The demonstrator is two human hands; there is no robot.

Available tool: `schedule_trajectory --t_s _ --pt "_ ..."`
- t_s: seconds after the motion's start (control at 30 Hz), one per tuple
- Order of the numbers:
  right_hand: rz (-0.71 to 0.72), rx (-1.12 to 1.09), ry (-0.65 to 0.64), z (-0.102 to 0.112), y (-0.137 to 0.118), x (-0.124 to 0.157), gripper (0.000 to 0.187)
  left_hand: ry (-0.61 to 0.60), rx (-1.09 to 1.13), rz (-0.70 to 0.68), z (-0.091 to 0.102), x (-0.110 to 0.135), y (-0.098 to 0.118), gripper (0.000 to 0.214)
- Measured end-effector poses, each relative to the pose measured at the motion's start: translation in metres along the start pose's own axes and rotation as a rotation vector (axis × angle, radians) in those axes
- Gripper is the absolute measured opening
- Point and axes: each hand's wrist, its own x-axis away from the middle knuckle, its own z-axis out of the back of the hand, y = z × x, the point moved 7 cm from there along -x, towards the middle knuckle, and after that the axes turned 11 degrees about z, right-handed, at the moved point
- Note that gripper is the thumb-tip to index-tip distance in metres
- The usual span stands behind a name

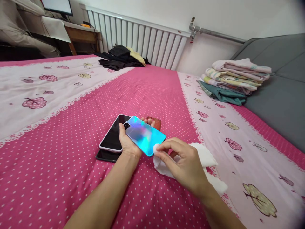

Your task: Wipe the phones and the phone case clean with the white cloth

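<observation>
A shiny blue smartphone (144,135) lies back side up in my left hand (130,141), the thumb along its camera end and fingertips showing past the far edge. My right hand (183,159) pinches a small white cotton pad (156,148) against the phone's near right corner. White tissue (164,167) lies beneath and beside my right hand. To the left of my left hand, a phone with a pale frame and dark screen (113,135) rests on a black device (107,156). Partly hidden behind the blue phone is a reddish-brown phone case (156,123).
The bed carries a pink polka-dot sheet (152,86). Folded cloths (233,78) are stacked by the grey headboard (278,82). Dark clothes (119,57) lie near the radiator (140,35). At the far left, a person (16,28) sits by a desk with a monitor (58,6).
</observation>
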Motion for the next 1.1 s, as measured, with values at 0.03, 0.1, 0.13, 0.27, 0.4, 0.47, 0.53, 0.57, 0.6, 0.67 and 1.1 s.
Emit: schedule_trajectory --t_s 0.03,0.1,0.13,0.27,0.4,0.47,0.53,0.57,0.6,0.67,1.1 --pt "0.042 -0.001 0.005 -0.002 -0.004 0.0 0.008 0.003 0.002 -0.003 0.0 0.0 0.0 0.065" --pt "0.133 0.001 0.01 -0.004 -0.011 0.001 0.01 0.005 0.001 -0.011 0.001 -0.001 0.002 0.067" --pt "0.175 0.004 0.003 -0.006 -0.015 0.002 0.01 0.005 -0.001 -0.012 0.001 -0.002 0.002 0.068" --pt "0.265 0.056 -0.054 -0.009 -0.023 0.004 0.01 0.004 0.006 -0.014 0.001 -0.002 0.002 0.069" --pt "0.236 0.126 0.002 0.001 -0.021 0.003 0.012 0.02 0.002 -0.017 -0.001 0.001 0.0 0.066" --pt "0.186 0.17 0.055 0.009 -0.017 0.002 0.012 -0.001 -0.005 -0.013 -0.003 0.003 -0.001 0.066" --pt "0.124 0.211 0.087 0.016 -0.011 0.001 0.012 -0.039 -0.017 0.0 -0.006 0.002 -0.002 0.066" --pt "0.093 0.226 0.097 0.018 -0.007 0.0 0.012 -0.062 -0.027 0.007 -0.006 0.002 -0.002 0.067" --pt "0.066 0.236 0.103 0.021 -0.004 0.0 0.012 -0.082 -0.04 0.012 -0.006 0.001 -0.002 0.068" --pt "0.025 0.26 0.115 0.025 0.003 -0.001 0.012 -0.107 -0.073 0.016 -0.005 0.0 -0.001 0.07" --pt "-0.258 0.167 0.076 0.04 0.027 0.002 0.01 -0.13 -0.026 -0.036 -0.022 0.014 -0.004 0.066"
